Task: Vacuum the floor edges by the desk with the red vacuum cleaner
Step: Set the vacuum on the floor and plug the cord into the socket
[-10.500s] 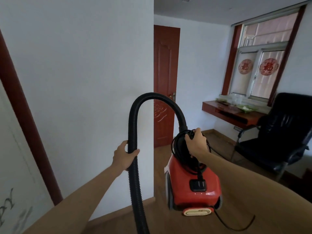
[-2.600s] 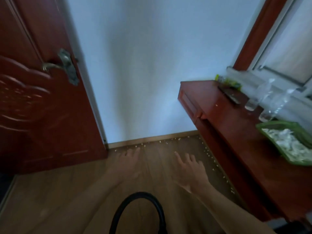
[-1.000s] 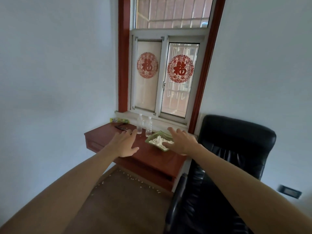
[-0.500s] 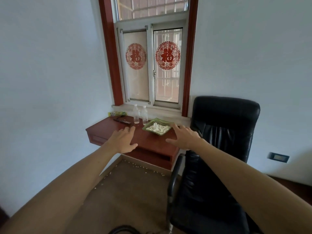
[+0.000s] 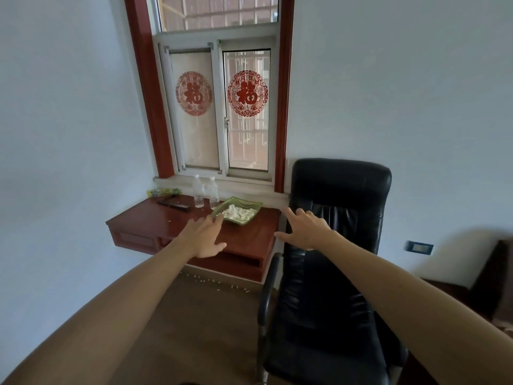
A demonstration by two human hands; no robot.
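Note:
A reddish-brown wall-mounted desk [image 5: 155,223] hangs under the window. Small white crumbs [image 5: 219,283] lie scattered on the wooden floor along its front edge. My left hand [image 5: 204,237] is stretched out in front of the desk, fingers spread, holding nothing. My right hand [image 5: 305,229] reaches out before the black chair's backrest, also open and empty. The red vacuum cleaner is out of sight; only a dark sliver shows at the bottom edge.
A black leather office chair [image 5: 333,273] stands right of the desk, close to it. On the desk sit a green dish of white bits [image 5: 238,211], two water bottles [image 5: 205,193] and a dark remote [image 5: 175,204]. A wall socket [image 5: 419,247] is at right.
The view has risen slightly and shifted; the hose loop seen at the bottom half a second ago has nearly dropped out of view. Both hands stay outstretched and empty.

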